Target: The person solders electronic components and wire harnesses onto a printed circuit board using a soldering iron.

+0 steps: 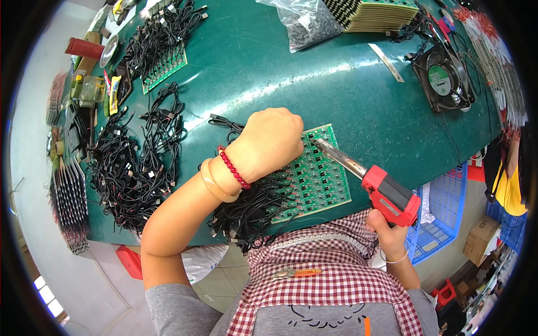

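table (314, 78): dark green work surface, filling most of the view.
loose cables (134, 168): a wide black tangle on the left of the table, well apart from the hands.
cable bundle (249, 210): black leads piled at the near table edge, lying over the left part of the green board and hiding it.
circuit board (322, 179): green panel of small repeated units, flat near the table's front edge, between the two hands.
cooling fan (444, 78): black square fan, far right, well apart.
plastic bag (305, 19): clear bag of small parts at the far edge, beside a stack of boards (381, 14).
left hand (272, 140): closed in a fist over the board's upper left corner; what it pinches is hidden under the hand. it blocks that corner.
right hand (386, 232): fingers wrapped tight around the red grip below the table edge.
soldering gun (386, 193): red body, metal tip (319, 144) touching the board just beside the left fist.
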Demonstrator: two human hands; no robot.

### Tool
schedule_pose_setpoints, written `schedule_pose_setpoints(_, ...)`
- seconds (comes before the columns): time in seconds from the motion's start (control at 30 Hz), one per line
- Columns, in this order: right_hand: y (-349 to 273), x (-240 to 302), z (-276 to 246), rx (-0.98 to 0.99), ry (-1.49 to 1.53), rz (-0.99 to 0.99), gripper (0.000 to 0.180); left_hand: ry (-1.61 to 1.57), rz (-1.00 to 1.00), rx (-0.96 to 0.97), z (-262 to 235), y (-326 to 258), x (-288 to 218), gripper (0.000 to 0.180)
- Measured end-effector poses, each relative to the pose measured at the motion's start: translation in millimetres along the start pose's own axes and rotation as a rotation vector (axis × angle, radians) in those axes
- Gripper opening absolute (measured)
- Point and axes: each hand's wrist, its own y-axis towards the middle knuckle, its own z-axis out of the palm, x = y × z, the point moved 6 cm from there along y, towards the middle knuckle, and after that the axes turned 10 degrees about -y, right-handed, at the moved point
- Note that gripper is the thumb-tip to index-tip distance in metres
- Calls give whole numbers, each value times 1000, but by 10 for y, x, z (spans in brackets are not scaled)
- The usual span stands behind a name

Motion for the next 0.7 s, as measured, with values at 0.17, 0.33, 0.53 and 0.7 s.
schedule_pose_setpoints(0.17,-3,-43,-30,5,1,-5,34,-2,-6,-6,3,-5,-3,18)
schedule_pose_setpoints(0.33,20,78,39,8,28,26,33,-13,-15,-9,11,-7,3,18)
schedule_pose_setpoints(0.53,71,126,87,31,9,15,32,16,-11,-44,33,-30,3,17)
schedule_pose_setpoints(0.7,56,117,91,27,-13,14,33,-3,-32,-50,32,-48,0,17)
